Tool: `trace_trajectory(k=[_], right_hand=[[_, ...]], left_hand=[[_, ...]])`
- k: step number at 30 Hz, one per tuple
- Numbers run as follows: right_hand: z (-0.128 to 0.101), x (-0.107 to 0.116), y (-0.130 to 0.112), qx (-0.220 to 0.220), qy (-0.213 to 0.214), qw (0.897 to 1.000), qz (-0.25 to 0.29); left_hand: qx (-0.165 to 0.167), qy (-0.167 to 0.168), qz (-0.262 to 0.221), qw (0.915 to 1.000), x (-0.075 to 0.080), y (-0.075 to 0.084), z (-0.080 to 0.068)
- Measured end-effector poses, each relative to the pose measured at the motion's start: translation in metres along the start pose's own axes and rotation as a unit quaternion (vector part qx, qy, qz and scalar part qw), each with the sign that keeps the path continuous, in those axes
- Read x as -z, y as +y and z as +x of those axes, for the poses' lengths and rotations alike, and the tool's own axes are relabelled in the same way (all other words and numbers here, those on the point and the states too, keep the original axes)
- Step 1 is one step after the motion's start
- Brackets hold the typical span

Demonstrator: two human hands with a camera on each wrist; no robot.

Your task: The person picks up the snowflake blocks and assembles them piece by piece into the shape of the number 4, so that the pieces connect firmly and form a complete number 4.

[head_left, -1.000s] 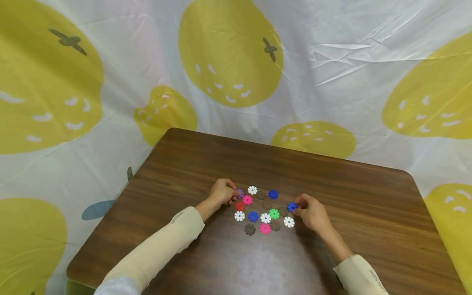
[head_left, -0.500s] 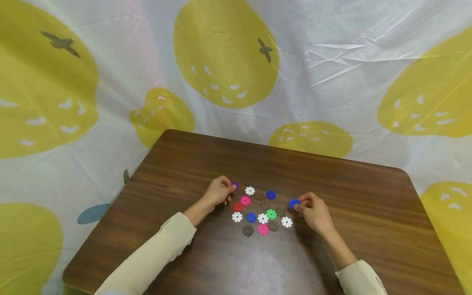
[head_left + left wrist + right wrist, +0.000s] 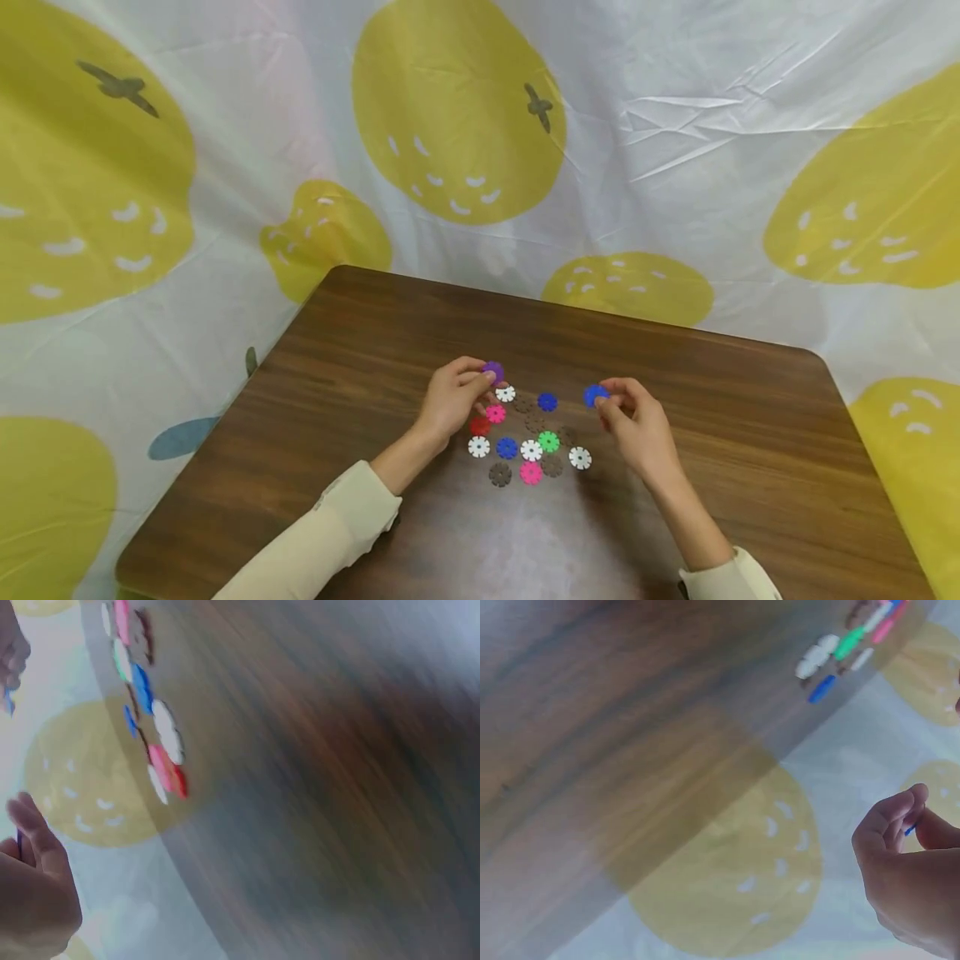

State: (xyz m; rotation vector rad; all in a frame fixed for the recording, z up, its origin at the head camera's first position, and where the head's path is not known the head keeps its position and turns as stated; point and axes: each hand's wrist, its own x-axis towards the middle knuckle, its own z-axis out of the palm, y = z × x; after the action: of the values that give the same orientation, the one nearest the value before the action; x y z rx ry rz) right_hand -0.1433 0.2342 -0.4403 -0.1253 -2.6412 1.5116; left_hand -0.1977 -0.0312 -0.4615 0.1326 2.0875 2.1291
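1. Backdrop cloth [image 3: 675, 167]: white sheet with big yellow fruit prints, fills the view from 9 round to 3 o'clock behind the table.
2. Table [image 3: 375, 333]: dark wood grain, rounded corners, fills the lower half of the head view.
3. Cream sleeves: left sleeve [image 3: 315, 533] comes in from 7 o'clock, right sleeve [image 3: 731, 579] from 5 o'clock.
4. Left hand [image 3: 450, 400]: raised off the table at 10 o'clock of the disc cluster, fingertips pinching a purple disc [image 3: 492, 371]. The left wrist view is blurred and shows only the fingers [image 3: 34, 832] with a thin dark sliver between them.
5. Right hand [image 3: 637, 425]: raised at 2 o'clock of the cluster, thumb and forefinger pinching a blue disc [image 3: 596, 395]. The right wrist view shows a blue edge [image 3: 909, 829] between thumb and finger.
6. The two held discs are well apart and both clear of the tabletop, with the cluster below and between them.
7. Disc cluster, flat on the table centre between the hands: white disc [image 3: 506, 393] at 11 o'clock, a second blue disc [image 3: 547, 402] at 12, pink disc [image 3: 495, 413], red disc [image 3: 479, 426] at 9, green disc [image 3: 549, 442] mid, three more white ones [image 3: 531, 451] along the lower row, another blue [image 3: 507, 447], a second pink [image 3: 530, 473] at 6.
8. Brown discs [image 3: 499, 474]: several, low contrast on the wood, so I cannot tell the exact count.
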Motion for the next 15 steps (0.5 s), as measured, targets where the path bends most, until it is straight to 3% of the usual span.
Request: trace_trajectory(k=[8, 15], right_hand=[[-0.013, 0.008, -0.029, 0.026, 0.029, 0.997, 0.072], [-0.023, 0.010, -0.047, 0.073, 0.042, 0.995, 0.058]], left_hand=[[-0.048, -0.008, 0.006, 0.9988, -0.019, 0.014, -0.018], [-0.091, -0.018, 0.012, 0.9956, -0.030, 0.021, -0.033]])
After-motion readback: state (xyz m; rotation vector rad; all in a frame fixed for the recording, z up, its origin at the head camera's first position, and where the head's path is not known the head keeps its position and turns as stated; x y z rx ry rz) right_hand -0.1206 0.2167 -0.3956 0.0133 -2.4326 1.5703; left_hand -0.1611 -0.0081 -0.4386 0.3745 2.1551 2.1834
